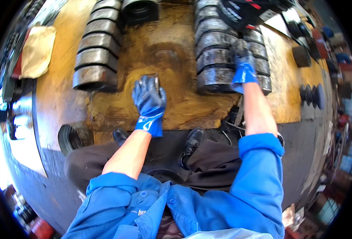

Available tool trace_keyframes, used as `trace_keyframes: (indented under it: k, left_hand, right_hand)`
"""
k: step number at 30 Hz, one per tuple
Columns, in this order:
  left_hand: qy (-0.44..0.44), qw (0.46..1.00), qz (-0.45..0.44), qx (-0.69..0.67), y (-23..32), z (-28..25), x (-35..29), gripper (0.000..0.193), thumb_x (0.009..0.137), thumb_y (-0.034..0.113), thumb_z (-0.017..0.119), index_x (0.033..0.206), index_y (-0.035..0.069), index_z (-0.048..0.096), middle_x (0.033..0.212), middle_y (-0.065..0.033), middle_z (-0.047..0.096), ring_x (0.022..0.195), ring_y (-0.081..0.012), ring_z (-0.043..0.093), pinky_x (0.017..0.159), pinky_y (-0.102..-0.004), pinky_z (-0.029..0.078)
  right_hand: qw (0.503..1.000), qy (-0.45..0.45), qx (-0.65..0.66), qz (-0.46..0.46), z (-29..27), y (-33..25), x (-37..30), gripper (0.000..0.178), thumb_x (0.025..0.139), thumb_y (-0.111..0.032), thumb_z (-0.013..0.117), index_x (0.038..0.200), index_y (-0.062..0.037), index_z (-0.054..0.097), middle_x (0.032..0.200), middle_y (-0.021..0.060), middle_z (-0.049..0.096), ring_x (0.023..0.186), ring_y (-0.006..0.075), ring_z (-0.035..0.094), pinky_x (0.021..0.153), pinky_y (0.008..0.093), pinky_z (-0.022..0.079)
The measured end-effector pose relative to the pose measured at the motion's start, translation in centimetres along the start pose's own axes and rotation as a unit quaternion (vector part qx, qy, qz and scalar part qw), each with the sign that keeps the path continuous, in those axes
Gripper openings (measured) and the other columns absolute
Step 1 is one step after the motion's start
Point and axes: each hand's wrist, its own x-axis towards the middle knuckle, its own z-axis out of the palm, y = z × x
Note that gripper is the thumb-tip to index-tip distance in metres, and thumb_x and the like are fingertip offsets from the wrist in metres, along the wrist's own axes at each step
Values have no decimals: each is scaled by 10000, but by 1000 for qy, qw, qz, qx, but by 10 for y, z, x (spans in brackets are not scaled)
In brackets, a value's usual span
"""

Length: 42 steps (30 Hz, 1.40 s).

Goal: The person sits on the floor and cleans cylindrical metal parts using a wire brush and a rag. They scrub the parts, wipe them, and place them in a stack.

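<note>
My left hand (148, 99), in a blue glove, presses a small dark wire brush or scrubbing pad (155, 79) flat onto the oily yellow-brown sheet (184, 107) on the floor, with smear arcs around it. My right hand (244, 67), also blue-gloved, rests on a grimy metal ring (219, 77) at the near end of the right-hand row of rings (215, 44); its fingers curl over the ring's top edge. Both sleeves are rolled up above the elbows.
A second row of grey metal rings (98, 47) lies to the left. A tan rag (38, 49) sits far left. A dark round part (140, 10) stands at the top middle, black discs (312, 95) at the right. My black shoes (194, 139) rest at the sheet's near edge.
</note>
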Motion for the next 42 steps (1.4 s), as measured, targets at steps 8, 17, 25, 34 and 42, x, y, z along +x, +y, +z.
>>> trace_keyframes:
  k: [8, 17, 25, 34, 42]
  left_hand:
    - [-21, 996, -23, -84, -11, -12, 3, 498, 806, 297, 683, 1240, 64, 610, 1347, -215, 562, 1258, -442, 493, 1065, -531, 364]
    - [-42, 724, -283, -628, -29, -43, -2, 810, 886, 515, 685, 1434, -27, 437, 1464, -228, 478, 1352, -355, 462, 1105, -404, 367]
    - [-252, 232, -340, -876, -2, -150, -10, 688, 925, 610, 504, 1436, 153, 445, 1411, -144, 477, 1333, -314, 398, 1058, -529, 346]
    - [-152, 503, -195, -828, -89, -122, 24, 562, 856, 160, 640, 1383, 27, 498, 1302, -161, 588, 1102, -299, 597, 890, -441, 530]
    - [-104, 807, 21, -582, -77, -67, -53, 682, 745, 145, 770, 1376, 77, 519, 1356, -199, 544, 1199, -360, 576, 977, -462, 515]
  right_hand:
    - [974, 2, 226, 6, -37, 40, -14, 527, 841, -298, 711, 1305, -76, 600, 1163, 190, 671, 1046, 305, 654, 921, 385, 519]
    - [876, -124, 466, 2, -80, -67, -88, 469, 900, -220, 681, 1330, -66, 576, 1138, 160, 676, 961, 270, 670, 859, 349, 543]
    - [816, -336, 456, -113, -59, -214, -222, 423, 951, -151, 653, 1352, -57, 555, 1116, 134, 680, 886, 239, 684, 804, 317, 565]
    - [587, -434, 682, -47, -14, -147, -95, 418, 974, -255, 587, 1327, -34, 544, 1053, 175, 655, 727, 141, 605, 550, 199, 480]
    - [979, 62, -105, -162, -10, -25, -78, 604, 931, -571, 521, 1331, -122, 590, 1379, 138, 569, 1317, 288, 498, 1098, 426, 391]
